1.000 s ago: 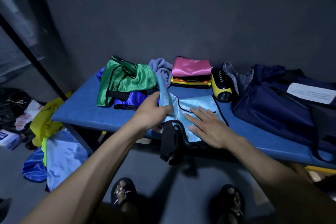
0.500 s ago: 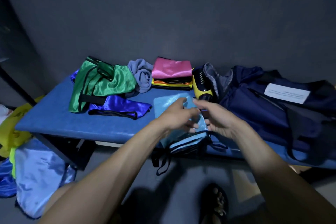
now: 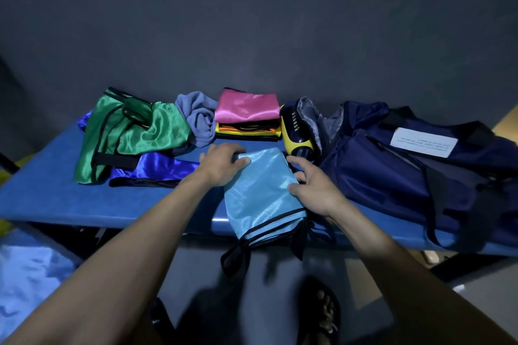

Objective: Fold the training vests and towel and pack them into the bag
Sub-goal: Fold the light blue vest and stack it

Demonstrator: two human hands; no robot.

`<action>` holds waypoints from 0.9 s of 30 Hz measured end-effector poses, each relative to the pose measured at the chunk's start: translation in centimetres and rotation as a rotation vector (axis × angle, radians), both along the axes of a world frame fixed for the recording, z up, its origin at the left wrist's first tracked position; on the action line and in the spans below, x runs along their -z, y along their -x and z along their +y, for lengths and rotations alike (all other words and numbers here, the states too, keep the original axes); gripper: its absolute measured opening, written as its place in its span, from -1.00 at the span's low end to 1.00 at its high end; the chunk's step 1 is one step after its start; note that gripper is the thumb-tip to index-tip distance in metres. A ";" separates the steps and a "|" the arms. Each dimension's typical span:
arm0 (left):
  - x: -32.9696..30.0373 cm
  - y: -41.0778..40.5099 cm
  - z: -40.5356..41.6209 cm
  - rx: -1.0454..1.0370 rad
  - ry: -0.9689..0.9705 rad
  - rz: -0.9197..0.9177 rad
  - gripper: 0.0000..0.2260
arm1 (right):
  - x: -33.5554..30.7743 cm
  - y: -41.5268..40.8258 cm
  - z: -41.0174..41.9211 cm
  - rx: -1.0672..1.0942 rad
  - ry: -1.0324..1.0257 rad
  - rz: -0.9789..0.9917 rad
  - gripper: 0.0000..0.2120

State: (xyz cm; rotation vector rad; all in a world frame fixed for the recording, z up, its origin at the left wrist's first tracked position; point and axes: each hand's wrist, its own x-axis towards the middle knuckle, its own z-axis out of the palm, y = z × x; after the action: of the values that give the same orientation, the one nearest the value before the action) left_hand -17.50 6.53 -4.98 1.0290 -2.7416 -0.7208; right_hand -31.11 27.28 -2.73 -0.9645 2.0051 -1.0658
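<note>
two hands: our left hand [image 3: 221,161] grips light-blue vest [image 3: 260,190] far corner, right hand [image 3: 312,187] curls on its edge, we judge steadying fold; bag [image 3: 406,176] right of them.

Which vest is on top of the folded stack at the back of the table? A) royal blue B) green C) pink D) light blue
C: the pink vest lies on top of the folded stack at the back; the light blue vest is in front, under both hands.

Right of my fingers, the white label [image 3: 423,142] on the navy bag [image 3: 392,176] carries tiny print (upside down to me), too small to read.
</note>
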 end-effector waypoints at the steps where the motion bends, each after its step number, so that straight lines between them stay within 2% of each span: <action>1: 0.4 0.3 0.0 0.013 -0.001 0.043 -0.75 | 0.0 0.0 0.0 0.001 0.022 0.026 -0.42; 3: 0.7 0.9 0.2 0.027 0.024 0.143 -0.88 | 0.0 0.0 0.2 0.026 0.063 0.100 -0.42; 6: 0.5 1.6 0.4 0.048 0.059 0.270 -0.88 | 0.0 0.1 0.5 0.084 0.090 0.223 -0.39; 8: 0.6 2.2 0.5 0.046 0.073 0.242 -0.89 | 0.3 0.3 0.5 0.105 0.055 0.275 -0.39; 14: 1.4 2.8 1.4 0.068 0.193 0.100 -0.80 | 0.2 0.5 0.6 0.018 -0.269 0.587 -0.46; 16: 1.5 2.8 1.8 0.061 0.241 0.072 -0.77 | 0.2 0.5 0.8 -0.027 -0.366 0.580 -0.47; 18: 1.4 2.6 1.9 0.027 0.263 0.067 -0.71 | 0.2 0.5 0.8 -0.034 -0.443 0.558 -0.35; 21: 0.5 1.9 1.1 -0.020 0.176 -0.021 -0.57 | -0.1 0.4 0.8 -0.036 -0.492 0.560 -0.21; 24: -0.3 0.9 0.3 0.021 0.098 -0.146 -0.46 | -0.2 0.3 0.6 -0.016 -0.489 0.500 -0.26; 27: -0.2 0.5 0.6 0.025 0.075 -0.175 -0.51 | -0.3 0.2 0.4 0.010 -0.494 0.443 -0.32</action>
State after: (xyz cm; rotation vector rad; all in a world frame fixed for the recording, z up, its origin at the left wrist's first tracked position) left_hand -18.03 7.15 -4.77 1.0919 -2.9093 -0.5508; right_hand -31.29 27.68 -2.40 -0.9706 2.4655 -0.3323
